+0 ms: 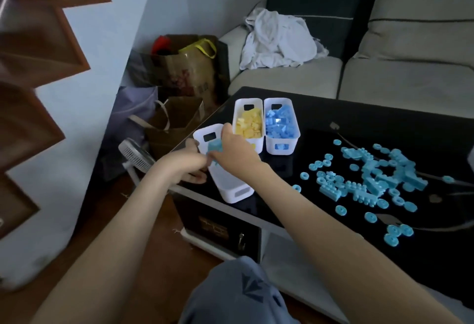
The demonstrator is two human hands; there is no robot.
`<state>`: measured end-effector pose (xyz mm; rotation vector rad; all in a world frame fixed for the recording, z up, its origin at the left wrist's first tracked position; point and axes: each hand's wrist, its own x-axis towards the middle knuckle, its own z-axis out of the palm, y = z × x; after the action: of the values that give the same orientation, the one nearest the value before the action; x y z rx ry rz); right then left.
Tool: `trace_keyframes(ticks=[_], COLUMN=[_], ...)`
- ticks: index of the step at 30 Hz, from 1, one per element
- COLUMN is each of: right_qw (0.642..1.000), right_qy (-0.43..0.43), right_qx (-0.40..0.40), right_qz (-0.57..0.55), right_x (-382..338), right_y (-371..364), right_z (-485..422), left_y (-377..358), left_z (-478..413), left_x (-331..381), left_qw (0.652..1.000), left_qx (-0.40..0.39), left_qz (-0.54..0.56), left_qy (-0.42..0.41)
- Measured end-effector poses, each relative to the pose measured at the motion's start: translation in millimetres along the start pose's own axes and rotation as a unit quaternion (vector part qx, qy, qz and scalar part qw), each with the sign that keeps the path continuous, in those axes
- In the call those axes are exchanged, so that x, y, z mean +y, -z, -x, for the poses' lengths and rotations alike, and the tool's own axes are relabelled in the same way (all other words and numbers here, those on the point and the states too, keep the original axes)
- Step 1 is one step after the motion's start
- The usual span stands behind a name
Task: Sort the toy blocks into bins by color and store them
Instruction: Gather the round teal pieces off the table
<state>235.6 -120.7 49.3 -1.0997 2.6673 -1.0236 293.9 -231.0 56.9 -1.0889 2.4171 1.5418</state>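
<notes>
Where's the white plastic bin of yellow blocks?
Yellow-block bin: head view, black table's far left, beside the white blue-block bin on its right, behind the third white bin.

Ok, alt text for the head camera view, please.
A left hand and right hand meet over a white bin on a black table, the right holding light blue blocks. Behind stand a bin of yellow blocks and a bin of blue blocks; loose light blue blocks lie to the right.
</notes>
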Motion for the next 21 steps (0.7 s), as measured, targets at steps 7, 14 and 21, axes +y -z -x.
trace_keyframes(ticks=[7,14,21], right_qw=[0.996,0.979,0.96], right_qy=[0.061,-0.069,-0.209], right_qx=[-0.017,-0.016,-0.059], right_qz=[0.061,0.192,0.177], right_x=[46.8,148.3,202.8], right_y=[35.8,107.9,131.1], right_z=[33.8,106.4,141.4], left_y=[-20.1,-134.1,-200.8], left_z=[19.9,31.9,16.3], left_x=[31.7,65.4,70.0], left_qw=[0.907,0.848,0.754], left_qx=[0.168,-0.044,-0.129], left_qz=[-0.332,-0.331,-0.464], left_qy=[-0.199,-0.411,-0.447])
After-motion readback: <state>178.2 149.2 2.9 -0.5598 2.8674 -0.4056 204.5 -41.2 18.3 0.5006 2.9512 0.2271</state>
